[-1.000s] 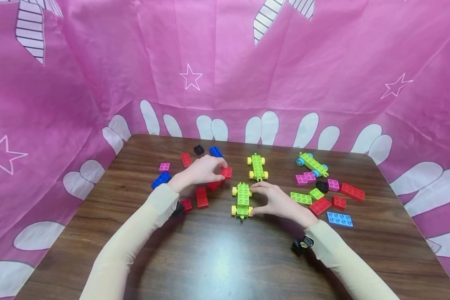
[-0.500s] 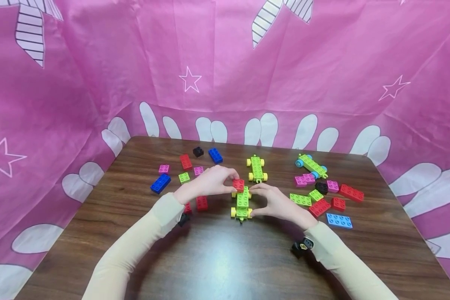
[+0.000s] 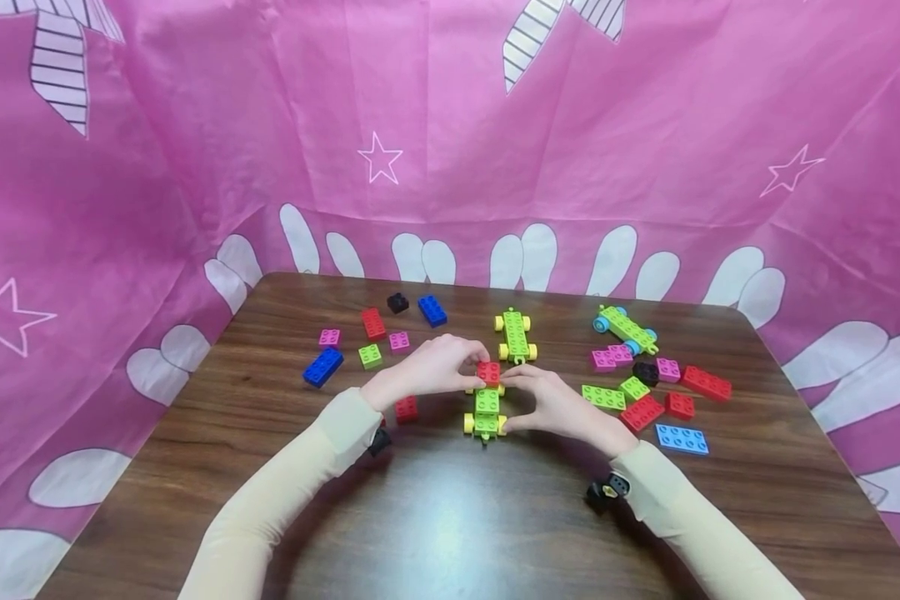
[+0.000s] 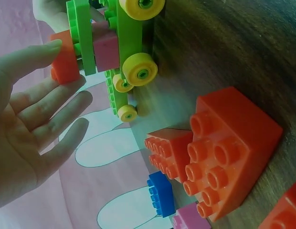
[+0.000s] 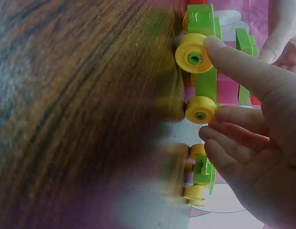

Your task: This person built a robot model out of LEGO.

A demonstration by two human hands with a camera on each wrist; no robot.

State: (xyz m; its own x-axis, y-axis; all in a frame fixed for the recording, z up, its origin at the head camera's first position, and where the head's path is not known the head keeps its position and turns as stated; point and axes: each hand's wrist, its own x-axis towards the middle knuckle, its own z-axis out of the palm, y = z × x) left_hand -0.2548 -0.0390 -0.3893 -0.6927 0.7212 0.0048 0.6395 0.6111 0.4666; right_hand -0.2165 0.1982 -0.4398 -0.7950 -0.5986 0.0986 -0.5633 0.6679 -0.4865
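Pink patterned cloth walls in my dark wooden worktop (image 3: 450, 517). My left hand (image 3: 435, 371) pinches a red brick (image 3: 487, 372) onto the green wheeled chassis (image 3: 486, 408), which my right hand (image 3: 555, 404) grips just beside it.

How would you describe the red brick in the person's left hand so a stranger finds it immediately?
On the brown table, find the green wheeled chassis between both hands. The small red brick sits on its far end, pinched by the left hand. Unlike other red bricks, it is not lying on the table.
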